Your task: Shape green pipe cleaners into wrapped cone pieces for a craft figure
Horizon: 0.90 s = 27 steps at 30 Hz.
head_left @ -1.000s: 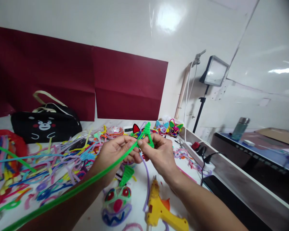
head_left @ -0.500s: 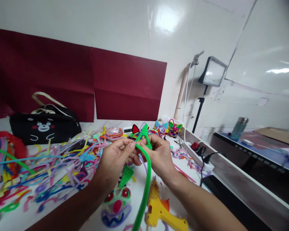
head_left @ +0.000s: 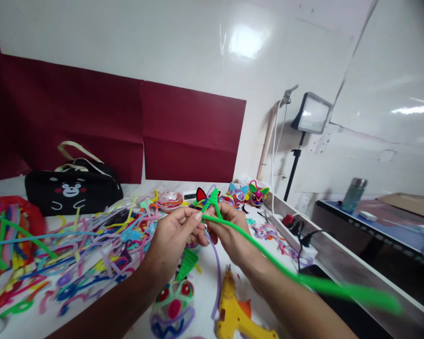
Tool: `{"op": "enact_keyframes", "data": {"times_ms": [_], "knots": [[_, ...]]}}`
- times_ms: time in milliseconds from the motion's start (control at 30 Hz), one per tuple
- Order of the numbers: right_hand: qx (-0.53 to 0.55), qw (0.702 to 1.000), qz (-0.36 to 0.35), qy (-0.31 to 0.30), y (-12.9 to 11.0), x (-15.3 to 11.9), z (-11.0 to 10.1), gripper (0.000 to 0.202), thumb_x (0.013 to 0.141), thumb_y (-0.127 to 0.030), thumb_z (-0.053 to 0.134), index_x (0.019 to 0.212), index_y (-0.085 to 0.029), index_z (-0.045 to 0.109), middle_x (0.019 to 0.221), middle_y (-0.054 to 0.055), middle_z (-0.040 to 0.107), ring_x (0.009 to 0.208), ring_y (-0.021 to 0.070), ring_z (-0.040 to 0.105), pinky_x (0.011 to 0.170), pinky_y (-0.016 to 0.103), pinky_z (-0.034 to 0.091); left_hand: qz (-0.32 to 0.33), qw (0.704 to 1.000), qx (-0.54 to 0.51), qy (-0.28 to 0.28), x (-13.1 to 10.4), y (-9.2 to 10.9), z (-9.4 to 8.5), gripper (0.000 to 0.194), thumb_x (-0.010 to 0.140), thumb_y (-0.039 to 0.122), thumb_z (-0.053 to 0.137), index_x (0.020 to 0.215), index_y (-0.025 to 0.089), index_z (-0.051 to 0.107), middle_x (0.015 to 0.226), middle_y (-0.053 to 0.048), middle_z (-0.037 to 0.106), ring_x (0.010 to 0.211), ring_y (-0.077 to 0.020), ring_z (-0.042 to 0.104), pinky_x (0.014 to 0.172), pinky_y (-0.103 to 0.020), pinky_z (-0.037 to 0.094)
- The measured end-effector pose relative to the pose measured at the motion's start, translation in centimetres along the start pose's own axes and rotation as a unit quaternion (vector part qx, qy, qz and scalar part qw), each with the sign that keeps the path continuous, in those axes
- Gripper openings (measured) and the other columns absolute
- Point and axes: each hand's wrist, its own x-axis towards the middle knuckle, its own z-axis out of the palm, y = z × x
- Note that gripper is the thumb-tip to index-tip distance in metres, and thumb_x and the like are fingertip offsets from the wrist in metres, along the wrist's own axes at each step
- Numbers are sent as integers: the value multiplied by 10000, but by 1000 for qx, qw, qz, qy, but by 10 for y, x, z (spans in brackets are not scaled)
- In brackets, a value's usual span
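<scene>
Close together over the table, my left hand [head_left: 176, 235] and my right hand [head_left: 231, 233] both pinch a green pipe cleaner [head_left: 265, 252]. Its upper part is bent into a pointed triangle above my fingers, and its long tail stretches right across my right forearm, blurred at the tip. A purple pipe cleaner [head_left: 217, 278] hangs below the hands; its upper end is hidden by my fingers. Beneath lies a clear face-shaped piece [head_left: 174, 310] with red eyes, a red nose and a purple mouth. A green triangular piece [head_left: 188, 263] sits at its top.
A yellow glue gun [head_left: 229, 310] lies right of the face piece. Loose pipe cleaners [head_left: 102, 249] cover the left side, before a black bag [head_left: 74, 193]. Colourful cat-like faces [head_left: 257, 194] stand at the back. A power strip [head_left: 297, 238] and black phone-like slab [head_left: 325, 278] are right.
The green tail has swung from hanging down toward me to stretching out to the right. More of the purple pipe cleaner now shows. Both hands keep their pinch.
</scene>
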Motion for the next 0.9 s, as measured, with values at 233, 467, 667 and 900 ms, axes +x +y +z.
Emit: {"op": "enact_keyframes", "data": {"times_ms": [233, 467, 667, 900], "knots": [[2, 999, 38, -31, -14, -2, -2, 104, 727, -256, 640, 732, -160, 598, 573, -27, 572, 484, 94, 517, 477, 222, 415, -3, 1000, -18, 20, 1, 3, -2, 188, 807, 304, 628, 720, 146, 576, 520, 24, 615, 464, -98, 585, 507, -199, 475], [-10, 1000, 29, 6, -28, 1, -11, 219, 714, -317, 709, 856, -160, 654, 594, -15, 629, 494, 102, 559, 501, 235, 450, 48, 996, 9, 75, 2, 11, -3, 164, 790, 287, 655, 729, 151, 587, 580, 40, 617, 477, -86, 592, 497, -184, 479], [0, 999, 33, 10, -28, 1, -13, 197, 735, -341, 711, 767, -150, 673, 584, -1, 643, 500, 95, 572, 507, 222, 461, 67, 993, 35, 86, 0, 10, -3, 158, 806, 293, 637, 743, 156, 588, 580, 38, 626, 480, -87, 602, 510, -181, 486], [22, 999, 50, 1, -25, 2, -13, 184, 752, -341, 698, 749, -159, 667, 616, 9, 660, 513, 101, 579, 514, 228, 477, 64, 994, 28, 79, 2, 9, -3, 150, 814, 293, 624, 755, 163, 579, 568, 44, 612, 470, -87, 591, 513, -186, 482]]}}
